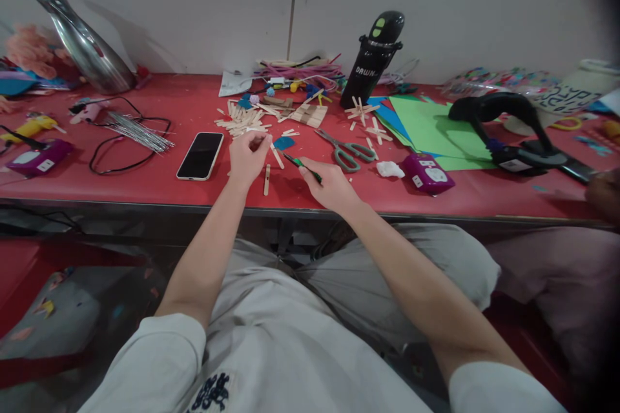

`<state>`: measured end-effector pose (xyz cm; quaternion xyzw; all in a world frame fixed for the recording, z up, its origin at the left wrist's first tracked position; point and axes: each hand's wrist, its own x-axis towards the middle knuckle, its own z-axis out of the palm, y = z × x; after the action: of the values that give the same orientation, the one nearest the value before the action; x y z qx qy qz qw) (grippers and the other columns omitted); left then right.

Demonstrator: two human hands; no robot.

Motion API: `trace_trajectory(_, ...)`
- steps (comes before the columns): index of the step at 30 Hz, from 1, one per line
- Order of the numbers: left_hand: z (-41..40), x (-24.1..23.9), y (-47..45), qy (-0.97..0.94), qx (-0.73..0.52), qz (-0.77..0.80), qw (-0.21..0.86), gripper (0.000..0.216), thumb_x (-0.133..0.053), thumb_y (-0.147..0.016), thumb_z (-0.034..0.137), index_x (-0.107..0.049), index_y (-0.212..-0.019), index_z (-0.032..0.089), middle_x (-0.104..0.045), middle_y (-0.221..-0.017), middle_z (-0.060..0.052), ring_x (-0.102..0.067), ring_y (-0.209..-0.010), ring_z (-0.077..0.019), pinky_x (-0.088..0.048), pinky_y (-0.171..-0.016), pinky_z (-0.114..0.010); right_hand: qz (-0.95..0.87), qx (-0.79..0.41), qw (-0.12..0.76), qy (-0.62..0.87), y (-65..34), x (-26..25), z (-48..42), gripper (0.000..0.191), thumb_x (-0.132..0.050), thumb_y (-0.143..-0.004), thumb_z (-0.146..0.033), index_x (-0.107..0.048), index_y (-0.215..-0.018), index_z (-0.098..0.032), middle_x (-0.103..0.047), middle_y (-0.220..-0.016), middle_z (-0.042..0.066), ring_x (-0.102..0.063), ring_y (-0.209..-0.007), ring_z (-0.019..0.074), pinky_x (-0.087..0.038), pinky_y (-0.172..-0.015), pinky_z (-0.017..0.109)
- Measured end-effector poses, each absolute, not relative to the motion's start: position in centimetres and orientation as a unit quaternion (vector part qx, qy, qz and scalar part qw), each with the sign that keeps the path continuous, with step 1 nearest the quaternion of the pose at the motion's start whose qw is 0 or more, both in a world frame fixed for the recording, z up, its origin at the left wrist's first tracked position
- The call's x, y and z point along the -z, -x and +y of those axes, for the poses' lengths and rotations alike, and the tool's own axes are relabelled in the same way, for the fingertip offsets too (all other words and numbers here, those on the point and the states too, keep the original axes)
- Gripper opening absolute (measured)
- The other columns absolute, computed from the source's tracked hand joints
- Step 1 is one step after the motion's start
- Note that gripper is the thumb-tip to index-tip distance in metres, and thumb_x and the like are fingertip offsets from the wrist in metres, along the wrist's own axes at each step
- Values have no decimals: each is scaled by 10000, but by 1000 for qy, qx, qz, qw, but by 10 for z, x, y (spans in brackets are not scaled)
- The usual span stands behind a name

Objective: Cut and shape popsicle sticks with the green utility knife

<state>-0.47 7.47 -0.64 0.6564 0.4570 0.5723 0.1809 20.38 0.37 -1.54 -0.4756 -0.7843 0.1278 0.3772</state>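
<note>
A wooden craft stick (278,157) slanted over the near middle of the red table (145,188), between the two hands. The left hand (249,156) had thumb and fingertips pressed together at the stick's far end, though whether they gripped it could not be told. The right hand (329,186) was closed around a slim green-and-black tool (312,171), its dark tip pointing left, close to the stick. A second stick with a dark mark (267,180) lay nearer the table edge, and a blue scrap (284,143) sat just beyond the fingers. Farther off spread a pile of craft sticks (242,121). To the right lay grey-handled scissors (347,151), a white wad (390,170) and a purple box (429,174); to the left, a smartphone (200,156) and a bundle of thin metallic rods (138,133). At the far side stood a black DAWN bottle (371,64) and, far left, a steel jug (84,45).
</note>
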Motion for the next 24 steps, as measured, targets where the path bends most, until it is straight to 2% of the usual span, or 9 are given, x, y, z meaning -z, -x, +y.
trace_trajectory(24, 78, 10, 5, -648, -558, 481, 194, 113, -654, -849, 285, -654, -760, 216, -667, -706, -2, -604, -675, -159, -461, -664, -305, -774, -131, 391, 481, -203, 15, 5, 413, -480, -978, -341, -729, -1245, -146, -732, -1253, 113, -697, -1187, 295, -542, -1075, 438)
